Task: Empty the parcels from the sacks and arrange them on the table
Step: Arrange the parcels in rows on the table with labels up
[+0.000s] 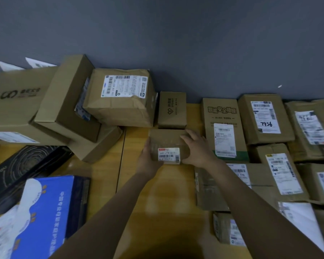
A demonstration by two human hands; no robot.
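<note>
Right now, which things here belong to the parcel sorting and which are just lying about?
Job: small labelled parcel, held by left hand and right hand; box marked 7936; crumpled labelled parcel; wooden table.
Lying about, probably: blue printed box; black patterned box; white sheets by the wall.

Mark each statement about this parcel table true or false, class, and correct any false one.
1. The left hand and right hand both hold the small brown parcel. True.
2. Its white label sits at the edge nearest the wall. False: it sits at the edge nearest the person.
3. The box marked 7936 lies to the right of the held parcel. True.
4. The blue-and-white box lies at the far right. False: it lies at the near left.
</note>
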